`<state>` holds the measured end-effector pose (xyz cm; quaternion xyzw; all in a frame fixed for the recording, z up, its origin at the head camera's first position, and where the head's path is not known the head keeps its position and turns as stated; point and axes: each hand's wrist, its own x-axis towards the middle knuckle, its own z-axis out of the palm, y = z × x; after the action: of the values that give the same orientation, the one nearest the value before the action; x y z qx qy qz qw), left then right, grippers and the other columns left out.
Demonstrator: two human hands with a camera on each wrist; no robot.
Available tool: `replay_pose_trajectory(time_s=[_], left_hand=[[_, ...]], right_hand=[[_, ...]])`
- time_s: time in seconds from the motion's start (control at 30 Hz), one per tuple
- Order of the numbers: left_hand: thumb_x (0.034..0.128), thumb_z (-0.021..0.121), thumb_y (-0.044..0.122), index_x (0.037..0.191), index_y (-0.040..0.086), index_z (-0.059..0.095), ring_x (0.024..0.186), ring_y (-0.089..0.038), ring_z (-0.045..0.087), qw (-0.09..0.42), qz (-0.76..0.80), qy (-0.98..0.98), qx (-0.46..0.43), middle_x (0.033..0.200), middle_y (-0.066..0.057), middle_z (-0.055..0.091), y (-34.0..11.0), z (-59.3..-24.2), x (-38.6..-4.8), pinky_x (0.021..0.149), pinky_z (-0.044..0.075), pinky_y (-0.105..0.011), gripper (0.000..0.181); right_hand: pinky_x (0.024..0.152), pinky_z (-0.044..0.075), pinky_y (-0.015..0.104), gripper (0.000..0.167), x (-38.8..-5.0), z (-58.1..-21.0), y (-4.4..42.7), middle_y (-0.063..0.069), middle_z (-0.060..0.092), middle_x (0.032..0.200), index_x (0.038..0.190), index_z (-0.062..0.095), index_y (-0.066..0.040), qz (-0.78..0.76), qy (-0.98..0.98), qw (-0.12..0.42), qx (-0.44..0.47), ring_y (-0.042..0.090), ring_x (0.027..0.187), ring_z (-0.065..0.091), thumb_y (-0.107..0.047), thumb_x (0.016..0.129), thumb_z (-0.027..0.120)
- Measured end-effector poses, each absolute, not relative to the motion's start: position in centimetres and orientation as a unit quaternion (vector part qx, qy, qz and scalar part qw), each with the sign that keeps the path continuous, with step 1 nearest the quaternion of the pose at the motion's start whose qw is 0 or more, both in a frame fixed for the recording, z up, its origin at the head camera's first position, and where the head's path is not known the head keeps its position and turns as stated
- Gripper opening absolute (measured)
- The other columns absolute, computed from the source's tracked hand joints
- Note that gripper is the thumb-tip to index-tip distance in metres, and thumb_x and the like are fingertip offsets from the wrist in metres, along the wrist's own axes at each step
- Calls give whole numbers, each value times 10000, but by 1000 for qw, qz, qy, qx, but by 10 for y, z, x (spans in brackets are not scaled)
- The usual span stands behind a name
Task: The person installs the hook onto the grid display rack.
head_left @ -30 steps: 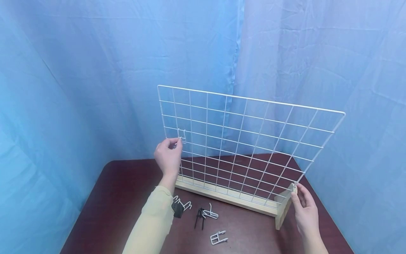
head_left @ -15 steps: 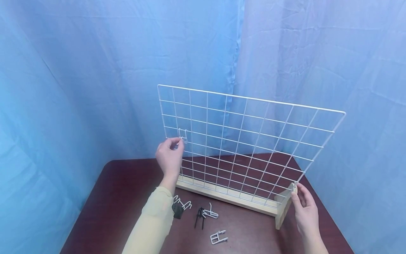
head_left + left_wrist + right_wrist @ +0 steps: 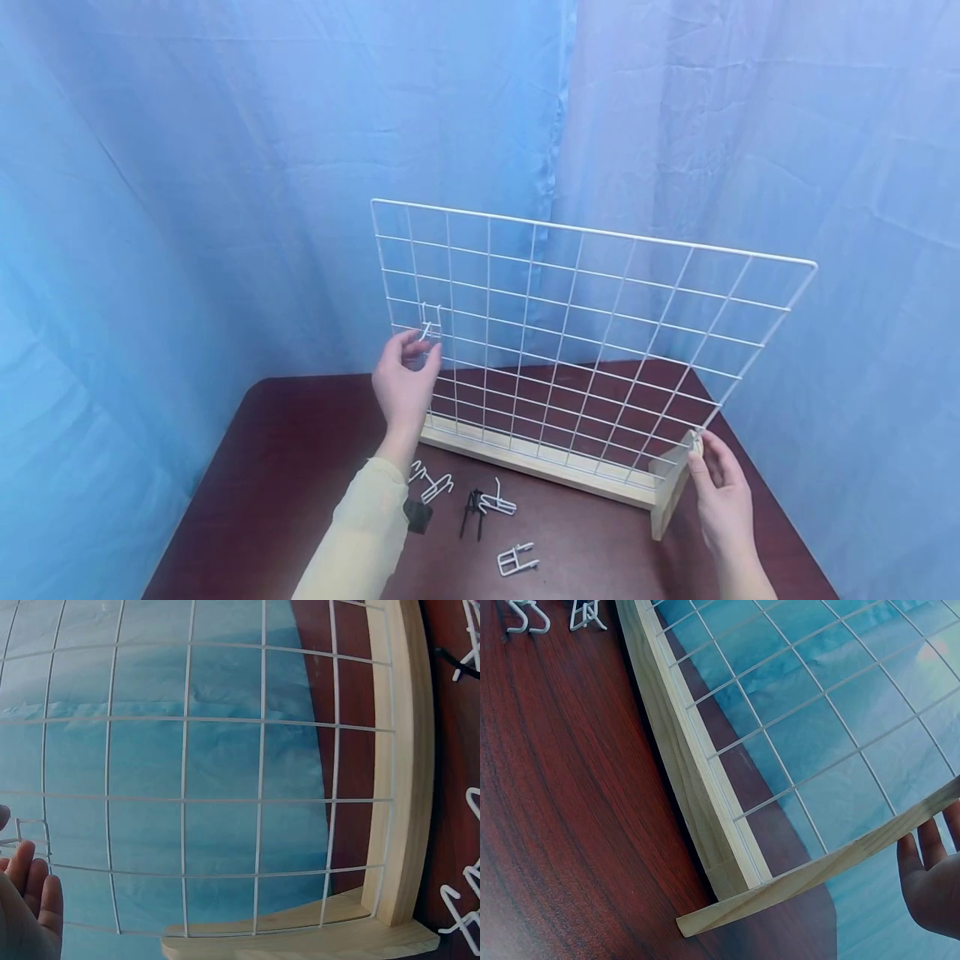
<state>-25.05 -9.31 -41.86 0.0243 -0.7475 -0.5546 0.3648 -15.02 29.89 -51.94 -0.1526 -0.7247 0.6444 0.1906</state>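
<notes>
A white wire hook (image 3: pixel 431 327) hangs on the left part of a white wire grid panel (image 3: pixel 637 239). My left hand (image 3: pixel 405 383) is right beside this hook, thumb and fingertips spread apart around its front prong. In the left wrist view the fingers (image 3: pixel 51 915) show just below the hook (image 3: pixel 31 822). The panel stands in a pale wooden base (image 3: pixel 540 472) with a wooden end piece (image 3: pixel 670 496). My right hand (image 3: pixel 727 504) grips the upper end of that end piece at the panel's right edge; its thumb is hidden in the right wrist view.
On the dark red table (image 3: pixel 300 450) before the base lie a white hook (image 3: pixel 437 487), a black hook (image 3: pixel 472 510) against another white hook (image 3: pixel 498 505), and one more white hook (image 3: pixel 517 561) nearer. Blue curtains (image 3: pixel 225 167) surround the table.
My left thumb and fingers have parted from the hook and the hand has dropped slightly. The hook stays hanging on the grid. My right hand keeps its place.
</notes>
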Motion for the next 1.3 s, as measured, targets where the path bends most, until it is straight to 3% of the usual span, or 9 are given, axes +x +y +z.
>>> replay_pose_trajectory(time_s=[0.47, 0.77, 1.0, 1.3], left_hand=[[838, 782, 121, 1155, 1, 645, 900, -249, 677, 314, -572, -757, 12, 981, -81, 736, -96, -451, -227, 803, 553, -421, 366], [865, 757, 116, 1254, -28, 578, 975, -284, 663, 224, -606, -763, 24, 1068, -142, 709, -103, -473, -213, 907, 515, -443, 452], [854, 748, 124, 1225, -28, 587, 917, -253, 665, 213, -597, -774, 7, 1048, -147, 707, -100, -502, -201, 799, 526, -312, 432], [878, 744, 115, 1275, -30, 562, 973, -256, 663, 145, -641, -753, 28, 1098, -143, 694, -91, -516, -183, 913, 524, -442, 461]], right_hand=[[1047, 365, 164, 487, -148, -518, 296, 39, 461, 1457, 1479, 430, -89, 641, -726, 196, -154, 176, 1421, 352, -169, 1017, 560], [1053, 361, 169, 486, -146, -518, 295, 20, 472, 1435, 1480, 428, -84, 639, -726, 198, -158, 175, 1418, 356, -172, 1019, 556], [1066, 347, 180, 494, -145, -519, 296, 66, 431, 1493, 1492, 416, -101, 638, -729, 194, -156, 182, 1431, 333, -177, 1022, 549], [1070, 343, 182, 495, -144, -518, 295, 100, 409, 1518, 1491, 416, -96, 642, -725, 193, -158, 188, 1437, 322, -177, 1022, 551]])
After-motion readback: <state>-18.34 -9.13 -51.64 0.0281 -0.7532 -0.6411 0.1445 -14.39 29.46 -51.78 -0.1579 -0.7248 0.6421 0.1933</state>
